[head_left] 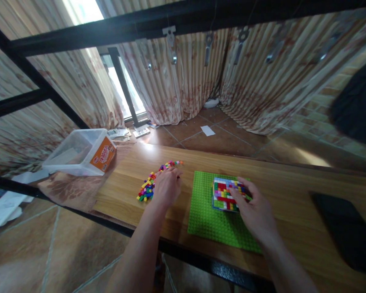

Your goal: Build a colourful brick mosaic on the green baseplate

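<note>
My left hand [167, 186] is over a loose pile of small coloured toy bricks [146, 188] on the left of the wooden table. Its fingers are bent down and pressed together at the pile's right side; whatever they hold is hidden beneath them. To the right lies a green studded baseplate [201, 215]. On it stands a low block built of multicoloured toy bricks [224, 194], with white, red, blue and purple pieces on top. My right hand [256, 209] grips this block from the right, thumb on its top and fingers around its far right corner, which they partly cover.
A clear plastic box [76, 162] with an orange label sits beyond the table's left end. A black flat object [344, 228] lies on the table [293, 187] at the right. A dark metal bar with hanging hooks [172, 44] crosses above, before striped curtains [183, 89].
</note>
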The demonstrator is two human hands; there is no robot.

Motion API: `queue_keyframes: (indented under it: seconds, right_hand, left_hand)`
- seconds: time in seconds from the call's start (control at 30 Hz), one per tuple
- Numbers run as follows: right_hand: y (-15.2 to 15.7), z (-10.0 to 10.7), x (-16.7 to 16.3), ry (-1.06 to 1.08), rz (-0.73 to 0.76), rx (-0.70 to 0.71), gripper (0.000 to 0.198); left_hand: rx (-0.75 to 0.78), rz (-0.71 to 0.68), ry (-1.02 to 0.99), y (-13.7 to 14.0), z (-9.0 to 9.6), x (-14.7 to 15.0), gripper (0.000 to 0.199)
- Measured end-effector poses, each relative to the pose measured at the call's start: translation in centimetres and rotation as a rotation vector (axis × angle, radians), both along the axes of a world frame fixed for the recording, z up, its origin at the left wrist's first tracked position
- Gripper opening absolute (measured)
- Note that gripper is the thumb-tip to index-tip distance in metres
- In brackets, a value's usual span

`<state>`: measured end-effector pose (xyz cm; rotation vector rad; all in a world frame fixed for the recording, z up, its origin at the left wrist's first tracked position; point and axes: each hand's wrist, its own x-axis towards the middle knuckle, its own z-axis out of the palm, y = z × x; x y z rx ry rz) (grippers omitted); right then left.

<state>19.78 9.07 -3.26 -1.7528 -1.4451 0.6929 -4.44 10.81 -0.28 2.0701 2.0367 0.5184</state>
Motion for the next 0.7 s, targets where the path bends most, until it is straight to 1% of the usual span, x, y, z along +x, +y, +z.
queue_keyframes:
  seconds: [0.07, 0.17, 0.23, 0.3, 0.37, 0.47, 0.5, 0.53, 0.63, 0.7]
  right_hand:
    - [0.0, 0.0, 0.0, -0.001, -0.001, 0.003, 0.063]
    - [0.0, -0.1, 0.1, -0.004, 0.002, 0.014, 0.063]
    - [0.1, -0.2, 0.0, -0.013, 0.002, 0.009, 0.06]
    - [0.1, -0.2, 0.0, -0.026, 0.003, 0.02, 0.057]
    - [0.0, 0.1, -0.2, -0.068, -0.006, 0.105, 0.053]
    - [-0.5, 1.1, -0.7, -0.153, -0.023, 0.336, 0.042]
    - [-0.8, 1.6, -0.9, -0.155, -0.009, 0.387, 0.037]
    - [-1.0, 2.2, -1.2, -0.126, 0.016, 0.404, 0.032]
    - [-1.6, 3.5, -1.9, 0.027, 0.128, 0.321, 0.025]
    - [-1.8, 3.9, -2.3, 0.102, 0.18, 0.259, 0.022]
  left_hand:
    - [0.027, 0.02, -0.178, 0.4, -0.2, 0.2, 0.019]
    - [0.035, 0.056, -0.546, 0.9, -0.7, 0.6, 0.013]
    - [-0.002, 0.044, -0.773, 0.9, -1.0, 0.9, 0.01]
    - [-0.053, 0.028, -0.943, 0.8, -1.0, 1.3, 0.007]
    - [-0.103, 0.026, -1.086, 0.6, -0.8, 1.7, 0.008]
    - [-0.167, 0.003, -1.286, 0.3, -0.4, 2.6, 0.017]
    - [-0.184, -0.017, -1.342, 0.1, -0.2, 3.0, 0.019]
    - [-0.197, -0.039, -1.392, 0.0, -0.2, 3.4, 0.021]
    - [-0.232, -0.109, -1.519, -0.6, -0.1, 4.9, 0.024]
    - [-0.239, -0.15, -1.583, -1.0, 0.0, 5.8, 0.024]
